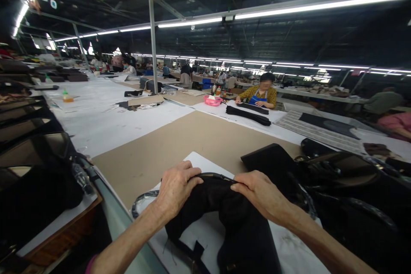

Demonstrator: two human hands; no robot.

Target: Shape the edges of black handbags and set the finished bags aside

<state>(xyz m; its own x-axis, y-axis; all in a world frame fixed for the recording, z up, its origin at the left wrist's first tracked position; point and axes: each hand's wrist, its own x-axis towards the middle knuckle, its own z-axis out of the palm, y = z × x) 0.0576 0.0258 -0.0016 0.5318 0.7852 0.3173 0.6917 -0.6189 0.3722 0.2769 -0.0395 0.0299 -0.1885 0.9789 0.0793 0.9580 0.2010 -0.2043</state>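
Both hands grip the upper edge of a black fabric bag piece, which arches up from the table toward me. My left hand pinches the edge between thumb and fingers on the left. On the right, my right hand pinches the same edge, a short way from the other hand. Between them the edge looks like a narrow trim strip with small light spots. Below, the black piece opens in a gap that shows white paper. A plastic-wrapped loop lies just left of my left hand.
Black bags with plastic-wrapped handles are heaped at the right. More bags stand at the left. Brown board covers the table ahead. Across it a co-worker sits near black strips and a pink basket.
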